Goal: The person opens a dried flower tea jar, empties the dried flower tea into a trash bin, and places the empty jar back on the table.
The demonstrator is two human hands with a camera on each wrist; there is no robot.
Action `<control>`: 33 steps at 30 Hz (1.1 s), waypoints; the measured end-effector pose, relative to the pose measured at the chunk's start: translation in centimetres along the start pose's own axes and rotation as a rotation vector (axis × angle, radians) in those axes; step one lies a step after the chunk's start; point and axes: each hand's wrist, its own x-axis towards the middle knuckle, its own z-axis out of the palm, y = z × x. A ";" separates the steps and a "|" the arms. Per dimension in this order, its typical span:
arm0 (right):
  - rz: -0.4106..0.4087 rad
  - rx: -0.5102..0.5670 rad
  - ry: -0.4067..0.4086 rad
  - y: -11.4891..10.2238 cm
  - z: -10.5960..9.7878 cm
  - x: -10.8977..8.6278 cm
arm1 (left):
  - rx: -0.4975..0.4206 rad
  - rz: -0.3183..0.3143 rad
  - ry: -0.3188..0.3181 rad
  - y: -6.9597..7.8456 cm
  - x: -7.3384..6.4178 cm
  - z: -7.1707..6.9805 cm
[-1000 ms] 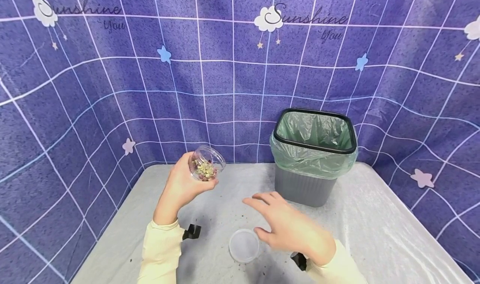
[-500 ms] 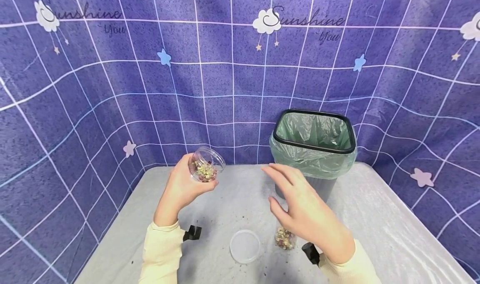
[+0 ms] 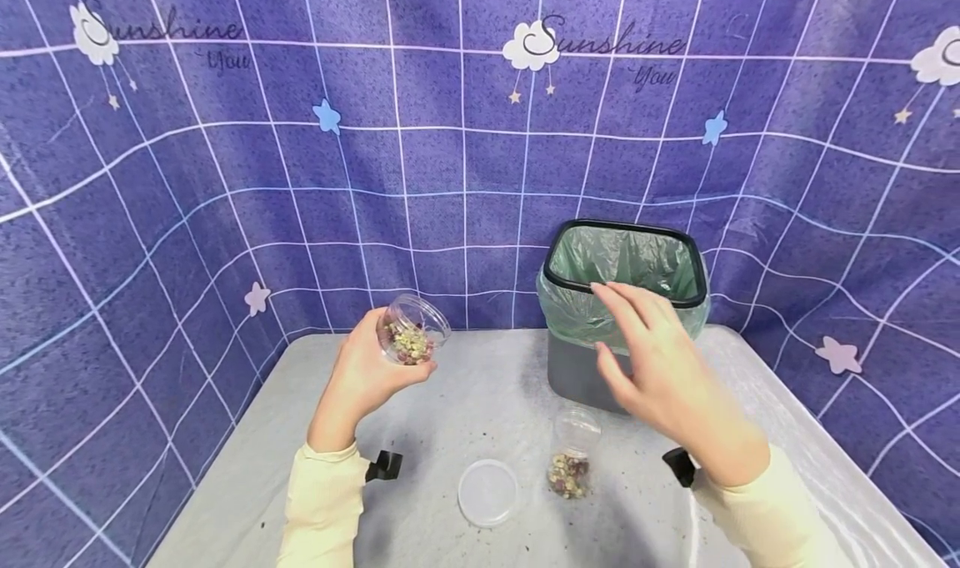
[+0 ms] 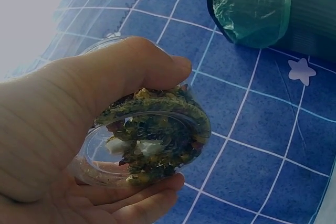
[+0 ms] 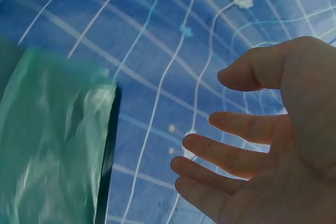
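Observation:
My left hand (image 3: 366, 369) grips a small clear plastic jar (image 3: 420, 311), tilted with its mouth to the right. Dried flowers (image 3: 408, 344), yellowish green and dark red, lie inside it. Thumb and fingers wrap the jar's sides in the left wrist view, where its clear base (image 4: 100, 153) faces the camera. My right hand (image 3: 667, 372) holds nothing; its fingers are spread and loosely bent, overlapping the bin's front in the head view. Below and left of it, a second clear jar (image 3: 577, 431) stands on the table, dried flowers (image 3: 567, 476) at its bottom. Left of that lies a round translucent lid (image 3: 488, 493).
A grey bin (image 3: 577, 372) with a black rim and green liner bag (image 3: 573, 314) stands at the table's back right. Dark crumbs dot the grey table cover (image 3: 450, 418). A purple grid-patterned curtain (image 3: 465, 159) surrounds the back and sides.
My right hand has moved right and away from above the table's middle, towards the bin, uncovering the second jar. The left hand and its jar have stayed in place.

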 end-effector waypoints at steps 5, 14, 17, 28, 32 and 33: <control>-0.018 -0.051 -0.009 2.3 -1.0 0.1 | -0.002 0.002 -0.003 0.0 0.0 0.1; -0.028 -0.126 -0.071 6.0 -2.3 -0.4 | -0.007 -0.008 -0.005 -0.2 0.0 0.0; -0.030 -0.125 -0.070 7.2 -2.1 -1.0 | -0.004 -0.008 -0.003 -0.2 0.0 -0.1; -0.058 -0.128 -0.090 9.8 -1.3 -2.0 | -0.012 -0.017 -0.012 -0.4 0.0 -0.1; -0.049 -0.153 -0.097 10.3 -1.1 -2.0 | -0.014 -0.012 -0.008 -0.4 0.1 0.0; -0.048 -0.157 -0.098 10.5 -1.1 -2.0 | -0.016 -0.013 -0.008 -0.4 0.1 -0.1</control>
